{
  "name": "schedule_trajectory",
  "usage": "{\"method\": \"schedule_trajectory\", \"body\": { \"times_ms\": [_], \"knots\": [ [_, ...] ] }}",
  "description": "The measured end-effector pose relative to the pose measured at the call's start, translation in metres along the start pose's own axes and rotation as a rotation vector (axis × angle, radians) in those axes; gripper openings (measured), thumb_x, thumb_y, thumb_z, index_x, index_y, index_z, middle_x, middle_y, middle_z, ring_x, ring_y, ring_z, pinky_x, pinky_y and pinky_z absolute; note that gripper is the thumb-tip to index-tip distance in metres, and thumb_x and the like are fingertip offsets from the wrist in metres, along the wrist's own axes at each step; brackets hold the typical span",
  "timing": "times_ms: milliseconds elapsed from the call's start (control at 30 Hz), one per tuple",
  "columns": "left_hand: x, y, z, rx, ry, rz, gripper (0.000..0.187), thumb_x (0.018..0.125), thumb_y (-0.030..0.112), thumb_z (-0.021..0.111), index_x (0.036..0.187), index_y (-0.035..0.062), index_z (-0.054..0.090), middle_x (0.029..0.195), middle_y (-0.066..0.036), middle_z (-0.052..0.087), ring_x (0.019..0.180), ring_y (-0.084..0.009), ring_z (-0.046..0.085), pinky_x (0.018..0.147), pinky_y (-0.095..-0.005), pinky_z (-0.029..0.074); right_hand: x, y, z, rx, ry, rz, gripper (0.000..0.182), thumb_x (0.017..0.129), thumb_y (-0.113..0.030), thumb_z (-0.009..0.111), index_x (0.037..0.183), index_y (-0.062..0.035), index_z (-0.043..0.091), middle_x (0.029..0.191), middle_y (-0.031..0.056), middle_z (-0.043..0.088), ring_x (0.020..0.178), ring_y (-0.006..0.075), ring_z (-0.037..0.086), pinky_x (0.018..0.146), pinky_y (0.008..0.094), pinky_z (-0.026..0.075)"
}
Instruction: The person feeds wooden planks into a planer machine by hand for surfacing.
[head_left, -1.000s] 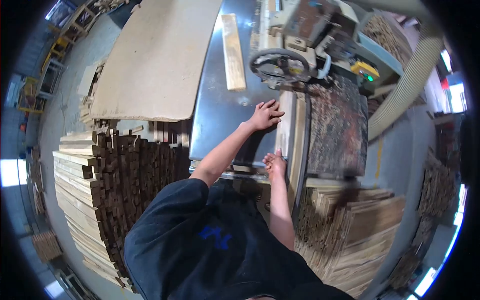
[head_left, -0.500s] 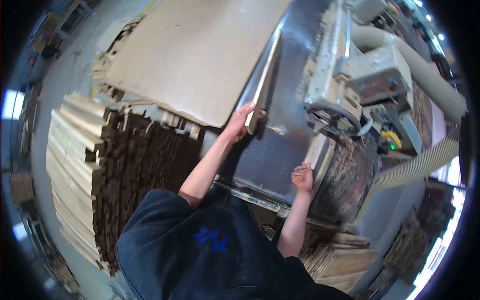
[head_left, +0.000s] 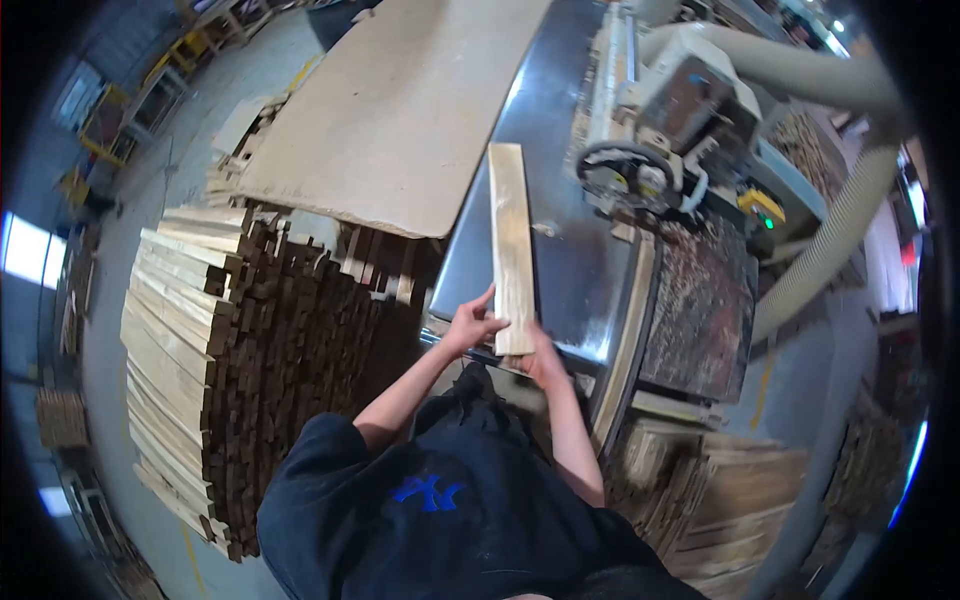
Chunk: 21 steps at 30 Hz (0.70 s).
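Note:
A light wooden board (head_left: pixel 512 240) lies with its broad face up over the dark metal machine table (head_left: pixel 575 250), its near end by the table's front edge. My left hand (head_left: pixel 472 325) grips the board's left edge near that end, thumb on top. At the right of the same end, my right hand (head_left: pixel 543 362) is closed around the corner, with some fingers hidden beneath the wood. A machine with a handwheel (head_left: pixel 628 175) stands right of the board, and a wooden strip (head_left: pixel 630 320) runs along the table's right side.
A large brown panel (head_left: pixel 385 110) lies left of the table. Tall stacks of wooden strips (head_left: pixel 180 350) stand at my left. Ribbed hoses (head_left: pixel 835 240) hang at the right, above a dusty machine bed (head_left: pixel 700 320). More boards (head_left: pixel 735 490) are piled at lower right.
The board has turned from its narrow edge to its broad face and come nearer my body. My right hand has moved left from the table's right side onto the board.

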<state>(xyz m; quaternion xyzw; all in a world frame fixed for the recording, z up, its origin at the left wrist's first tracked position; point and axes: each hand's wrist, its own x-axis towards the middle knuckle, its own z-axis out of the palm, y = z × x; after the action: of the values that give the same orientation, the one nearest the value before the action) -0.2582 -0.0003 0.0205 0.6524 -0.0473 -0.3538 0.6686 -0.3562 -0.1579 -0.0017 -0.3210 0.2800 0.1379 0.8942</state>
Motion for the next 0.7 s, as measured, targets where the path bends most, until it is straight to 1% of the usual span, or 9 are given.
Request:
{"method": "schedule_trajectory", "body": {
  "times_ms": [67, 167, 200, 267, 333, 400, 533, 600, 700],
  "knots": [
    [-0.02, -0.043, 0.007, -0.01, -0.114, -0.042, 0.082, 0.079, 0.005, 0.073, 0.146, 0.0095, 0.027, 0.065, 0.003, 0.054, 0.054, -0.0043, 0.047, 0.048, -0.022, 0.041, -0.029, 0.043, -0.028, -0.445, 0.124, -0.017, 0.034, 0.093, -0.03, 0.058, 0.117, -0.0065, 0.055, 0.093, 0.0083, 0.065, 0.074, 0.0167, 0.066, 0.053, 0.0257, 0.049],
    [-0.055, -0.086, 0.034, 0.066, -0.173, -0.066, 0.082, 0.08, 0.005, 0.073, 0.146, 0.0121, 0.026, 0.06, 0.004, 0.052, 0.05, -0.0036, 0.045, 0.047, -0.0214, 0.039, -0.078, 0.093, -0.058, -0.142, 0.199, 0.003, 0.032, 0.089, -0.025, 0.065, 0.114, -0.0075, 0.057, 0.09, 0.006, 0.065, 0.069, 0.0156, 0.065, 0.048, 0.021, 0.045],
    [-0.066, -0.088, 0.044, 0.083, -0.2, -0.133, 0.081, 0.075, 0.01, 0.079, 0.144, 0.0155, 0.036, 0.076, -0.002, 0.057, 0.06, -0.0047, 0.049, 0.051, -0.0215, 0.041, -0.09, 0.101, -0.065, -0.094, 0.219, -0.02, 0.032, 0.089, -0.025, 0.065, 0.114, -0.0075, 0.057, 0.09, 0.006, 0.065, 0.069, 0.0156, 0.065, 0.048, 0.021, 0.045],
    [-0.068, -0.105, 0.065, 0.843, -0.064, 0.323, 0.077, 0.067, 0.024, 0.084, 0.136, 0.0177, 0.05, 0.104, -0.012, 0.054, 0.084, -0.0155, 0.054, 0.065, -0.029, 0.045, -0.115, 0.118, -0.08, 0.194, 0.266, 0.033, 0.033, 0.086, -0.027, 0.067, 0.112, -0.0081, 0.058, 0.091, 0.0058, 0.065, 0.069, 0.0165, 0.065, 0.046, 0.0189, 0.044],
    [-0.067, -0.079, 0.094, 1.099, -0.035, 0.549, 0.071, 0.062, 0.049, 0.079, 0.121, 0.0133, 0.062, 0.133, -0.022, 0.041, 0.122, -0.0404, 0.035, 0.101, -0.0477, 0.029, -0.123, 0.126, -0.093, 0.357, 0.289, -0.021, 0.034, 0.083, -0.03, 0.07, 0.11, -0.0113, 0.059, 0.089, 0.0048, 0.063, 0.067, 0.0145, 0.063, 0.047, 0.0166, 0.042],
    [-0.049, -0.069, 0.113, 1.129, -0.151, 0.536, 0.064, 0.064, 0.052, 0.077, 0.113, 0.0132, 0.066, 0.145, -0.018, 0.035, 0.135, -0.0408, 0.023, 0.105, -0.0531, 0.02, -0.121, 0.126, -0.092, 0.512, 0.507, -0.026, 0.034, 0.083, -0.032, 0.071, 0.108, -0.0128, 0.059, 0.085, 0.0034, 0.061, 0.065, 0.0114, 0.057, 0.047, 0.0158, 0.041],
    [0.009, -0.073, 0.129, 1.178, -0.216, 0.541, 0.054, 0.067, 0.055, 0.073, 0.097, 0.0108, 0.066, 0.146, -0.014, 0.037, 0.143, -0.038, 0.009, 0.106, -0.059, 0.011, -0.1, 0.117, -0.089, 0.743, 0.494, -0.237, 0.038, 0.082, -0.04, 0.071, 0.104, -0.0122, 0.058, 0.085, 0.0034, 0.06, 0.067, 0.0098, 0.052, 0.057, 0.0202, 0.044],
    [0.028, -0.055, 0.133, 1.138, -0.205, 0.491, 0.053, 0.068, 0.055, 0.071, 0.094, 0.0092, 0.064, 0.146, -0.013, 0.038, 0.142, -0.0385, 0.011, 0.105, -0.0606, 0.01, -0.093, 0.099, -0.08, 0.639, 0.52, -0.24, 0.044, 0.087, -0.047, 0.062, 0.106, -0.0074, 0.058, 0.084, 0.0041, 0.062, 0.066, 0.0108, 0.056, 0.057, 0.0209, 0.044],
    [0.058, -0.031, 0.138, 1.106, -0.181, 0.497, 0.053, 0.071, 0.055, 0.07, 0.094, 0.0077, 0.063, 0.147, -0.012, 0.036, 0.142, -0.0384, 0.01, 0.105, -0.0608, 0.009, -0.075, 0.055, -0.078, 0.078, 0.577, -0.179, 0.058, 0.092, -0.058, 0.043, 0.086, -0.0033, 0.06, 0.057, 0.0023, 0.057, 0.052, 0.0152, 0.06, 0.047, 0.0228, 0.042]
  ]
}}
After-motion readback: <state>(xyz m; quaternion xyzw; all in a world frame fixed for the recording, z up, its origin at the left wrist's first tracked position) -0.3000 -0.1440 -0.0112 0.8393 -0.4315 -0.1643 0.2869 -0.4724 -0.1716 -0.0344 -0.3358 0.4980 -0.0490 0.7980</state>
